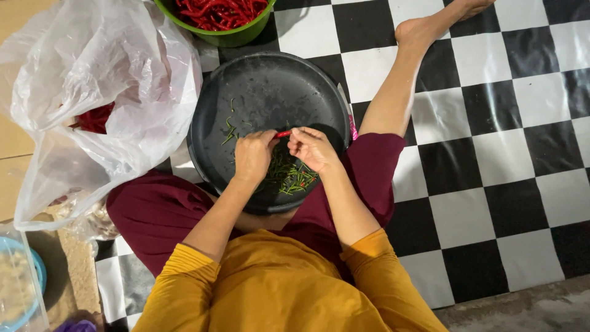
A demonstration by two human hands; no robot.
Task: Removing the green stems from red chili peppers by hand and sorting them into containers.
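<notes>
Pinching a small red chili between them, the left hand and the right hand meet over the middle of a dark round tray, fingertips closed on either end of the pod. The chili looks light, thin and slightly bendable, with a smooth skin that could slip; its stalk end seems the surest place to grip, though which hand has that end is hard to tell from this height. The pod hangs just above the tray's near half.

Below the hands, toward the tray's near rim, lies a loose heap of green stems with a few red bits among them; some stray stems are scattered toward the tray's centre. The tray rests on the person's lap and the checkered floor.

Beyond the tray's far rim stands a green bowl filled with red chilies. At the tray's left edge sits a crumpled clear plastic bag, with more red chilies dimly showing through it. At the bottom left corner, a blue-rimmed container is only partly in view.
</notes>
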